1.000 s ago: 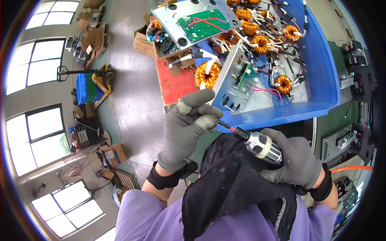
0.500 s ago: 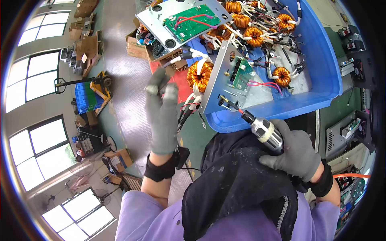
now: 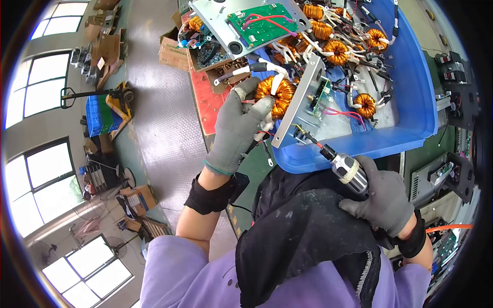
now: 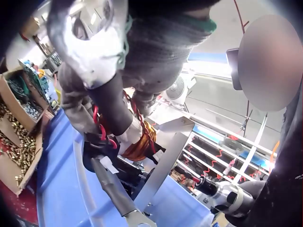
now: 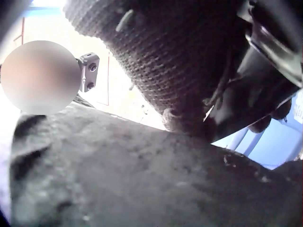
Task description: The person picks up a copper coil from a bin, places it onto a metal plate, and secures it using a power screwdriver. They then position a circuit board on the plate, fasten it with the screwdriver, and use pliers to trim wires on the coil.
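Copper coil [image 3: 283, 97]: which way from your hands?

At my left hand [image 3: 239, 120], the nearer; thumb and fingers curl on its left edge. Firmness: cannot tell. A ring, so no marked long axis. The metal panel [image 3: 298, 101] stands just right of it, slanting up and right.

Further right?

My right hand [image 3: 386, 197] grips the driver [image 3: 349, 172]; its shaft slants up-left toward the panel's lower end.

Materials?

Left to right: grey knit glove [image 3: 226, 146], glossy wound copper, smooth flat metal, ribbed silver-and-black driver.
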Motion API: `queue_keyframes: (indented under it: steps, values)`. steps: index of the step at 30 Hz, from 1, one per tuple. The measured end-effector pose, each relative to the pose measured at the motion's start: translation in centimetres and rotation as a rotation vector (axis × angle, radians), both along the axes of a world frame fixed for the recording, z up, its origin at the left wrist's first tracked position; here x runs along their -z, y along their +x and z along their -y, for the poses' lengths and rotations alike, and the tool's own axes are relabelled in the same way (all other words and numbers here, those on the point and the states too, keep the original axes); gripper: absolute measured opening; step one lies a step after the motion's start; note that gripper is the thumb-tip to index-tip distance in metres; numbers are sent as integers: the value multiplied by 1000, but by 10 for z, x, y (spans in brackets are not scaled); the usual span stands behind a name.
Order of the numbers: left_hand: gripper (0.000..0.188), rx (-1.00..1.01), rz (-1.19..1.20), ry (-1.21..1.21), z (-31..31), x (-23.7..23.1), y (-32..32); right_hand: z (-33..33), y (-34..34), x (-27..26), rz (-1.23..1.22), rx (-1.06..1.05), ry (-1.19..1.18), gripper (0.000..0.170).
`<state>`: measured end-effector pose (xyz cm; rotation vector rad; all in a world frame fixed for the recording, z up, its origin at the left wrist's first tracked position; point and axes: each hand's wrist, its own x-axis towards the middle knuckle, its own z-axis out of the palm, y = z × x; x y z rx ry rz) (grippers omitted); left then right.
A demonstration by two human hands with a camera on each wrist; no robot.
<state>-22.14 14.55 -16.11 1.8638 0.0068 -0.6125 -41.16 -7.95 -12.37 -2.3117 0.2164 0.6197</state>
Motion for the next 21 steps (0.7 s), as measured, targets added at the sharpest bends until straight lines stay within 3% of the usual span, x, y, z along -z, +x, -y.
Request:
queue_keyframes:
  steps: [9,12,17,21]
  values:
    - [50,50,-2,-49,-4,8,5,1,13,-11,47,-120,-311,76]
    - [50,40,15,-92,-3,11,4,4,15,-8,76,-139,-341,78]
    - [44,118,-168,-187,-18,12,11,6,21,-17,74,-162,-282,87]
    - [36,-71,26,-241,-77,13,32,8,20,-7,99,-184,-277,99]
